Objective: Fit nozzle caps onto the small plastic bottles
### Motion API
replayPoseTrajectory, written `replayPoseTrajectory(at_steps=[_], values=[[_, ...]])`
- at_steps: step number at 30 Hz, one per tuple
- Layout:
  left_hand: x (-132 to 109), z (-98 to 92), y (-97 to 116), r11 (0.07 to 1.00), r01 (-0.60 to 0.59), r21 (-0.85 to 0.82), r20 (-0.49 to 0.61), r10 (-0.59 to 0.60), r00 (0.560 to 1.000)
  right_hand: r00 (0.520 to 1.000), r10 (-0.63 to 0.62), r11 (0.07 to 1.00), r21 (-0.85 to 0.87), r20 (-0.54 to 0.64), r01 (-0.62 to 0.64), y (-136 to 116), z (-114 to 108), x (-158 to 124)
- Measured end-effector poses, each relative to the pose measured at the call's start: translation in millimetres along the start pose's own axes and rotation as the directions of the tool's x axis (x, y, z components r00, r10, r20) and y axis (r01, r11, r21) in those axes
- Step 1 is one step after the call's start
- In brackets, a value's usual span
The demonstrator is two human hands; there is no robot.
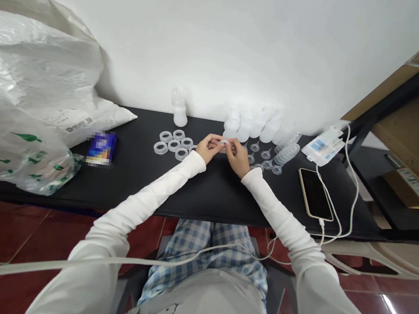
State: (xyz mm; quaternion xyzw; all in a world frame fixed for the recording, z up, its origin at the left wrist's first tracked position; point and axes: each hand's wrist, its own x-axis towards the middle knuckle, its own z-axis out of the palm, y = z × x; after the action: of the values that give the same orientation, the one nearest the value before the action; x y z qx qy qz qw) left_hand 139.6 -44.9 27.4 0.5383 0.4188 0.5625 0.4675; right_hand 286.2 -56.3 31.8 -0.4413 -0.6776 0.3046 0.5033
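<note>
Over the middle of the black table, my left hand (209, 148) and my right hand (237, 156) meet with bent fingers. Between their fingertips is a whitish bottle collar ring (225, 141), partly covered by the fingers. Several more collar rings (174, 145) lie in a group left of my left hand. To the right of my right hand are several clear bottle nipples (266, 154), lying flat. Behind my hands stand several white baby bottles (244, 125) in a cluster, and one capped baby bottle (179, 108) stands apart to the left.
A stack of clear caps (287, 154) leans at the right. Beyond it lie a phone (316, 194) on a white cable and a white-blue package (324, 145). Plastic bags (30, 62) and a blue packet (101, 148) occupy the left. A white wall backs the table (211, 199).
</note>
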Motion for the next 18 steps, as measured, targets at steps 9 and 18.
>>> replayPoseTrajectory(at_steps=[9,18], values=[[0.9,-0.8,0.7,0.997,0.014,-0.075,-0.013,-0.015,1.000,0.993,0.045,0.983,0.174,0.106,-0.063,7.4,-2.1,4.1],[-4.8,2.7,7.2,0.989,0.006,0.145,-0.086,0.006,0.996,0.998,0.067,0.996,0.058,0.019,-0.068,3.8,0.3,0.1]])
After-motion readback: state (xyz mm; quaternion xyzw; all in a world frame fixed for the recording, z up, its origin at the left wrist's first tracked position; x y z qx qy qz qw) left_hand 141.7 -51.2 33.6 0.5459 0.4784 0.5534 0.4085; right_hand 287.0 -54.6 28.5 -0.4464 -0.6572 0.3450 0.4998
